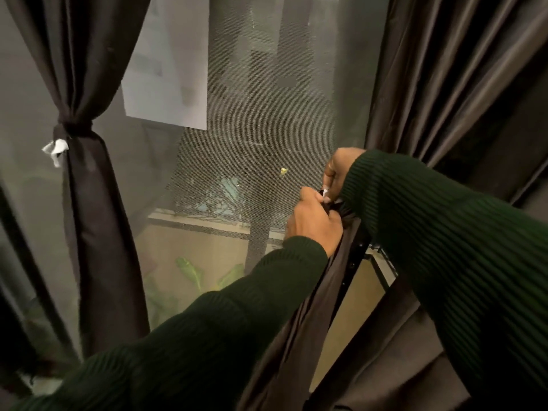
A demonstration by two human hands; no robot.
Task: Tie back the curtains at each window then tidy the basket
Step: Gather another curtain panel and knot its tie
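Mesh screen (267, 120) covers window; white sheet (169, 84) at 11 o'clock. Outside: dim bldgs, pale ledge (207, 223), green leaves (189, 274) at 6 o'clock, maybe banana. Dull light.

Two curtains, two hands, one window.

Two dark curtains hang at the window: the left curtain (89, 203), cinched by one dark tie-back band (72, 130) that carries one white tag (56, 149), and the right curtain (444, 69), gathered where the hands meet. Two hands work there, the left hand (314, 226) and the right hand (341, 170), each in one dark green ribbed sleeve, so two sleeves (207, 336). One mesh screen (267, 129) covers the glass. One pale paper sheet (169, 84) hangs on it. A second white tag (326, 193) shows between the hands.
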